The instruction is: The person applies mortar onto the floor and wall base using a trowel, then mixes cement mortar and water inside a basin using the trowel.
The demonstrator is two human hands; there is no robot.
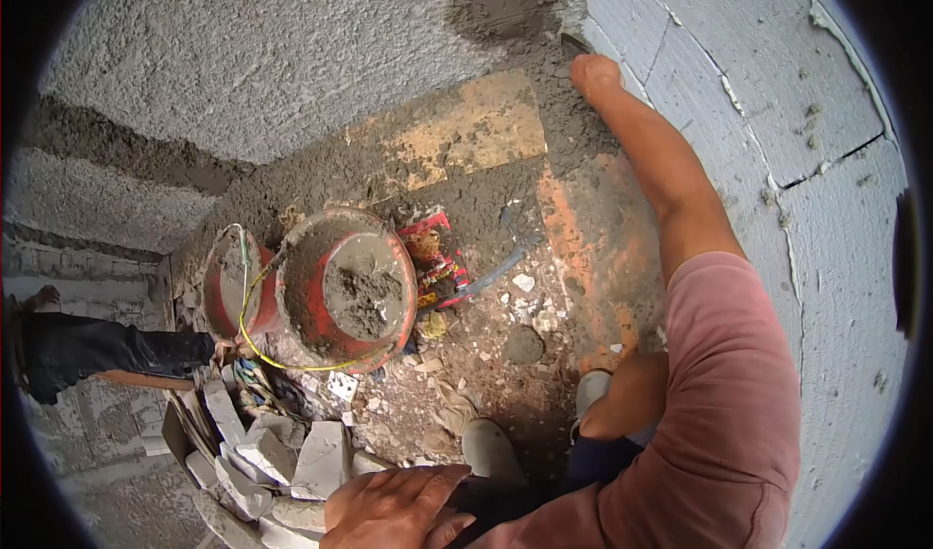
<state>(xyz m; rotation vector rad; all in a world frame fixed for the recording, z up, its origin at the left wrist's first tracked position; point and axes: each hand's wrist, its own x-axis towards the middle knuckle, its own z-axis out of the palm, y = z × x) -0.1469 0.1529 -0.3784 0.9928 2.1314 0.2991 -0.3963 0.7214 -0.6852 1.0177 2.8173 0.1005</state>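
Note:
My right hand [595,75] is closed round a trowel [573,46], whose dark blade shows just beyond the fingers, at the corner between the rough grey wall and the block wall. Wet mortar [569,102] lies below and around that hand. My left hand [394,505] rests near the bottom edge, palm down, with fingers extended and nothing seen in it. An orange tub [408,301] with grey mortar inside stands left of centre. Beside it is a smaller orange bucket [228,287], also with mortar inside.
Broken block pieces [321,460] are piled at the lower left. A red bag [428,248] lies beside the tub. Mortar-covered boards [486,126] line the wall's foot. A person in dark trousers [117,345] is at the far left. My shoes stand on rubble-strewn ground.

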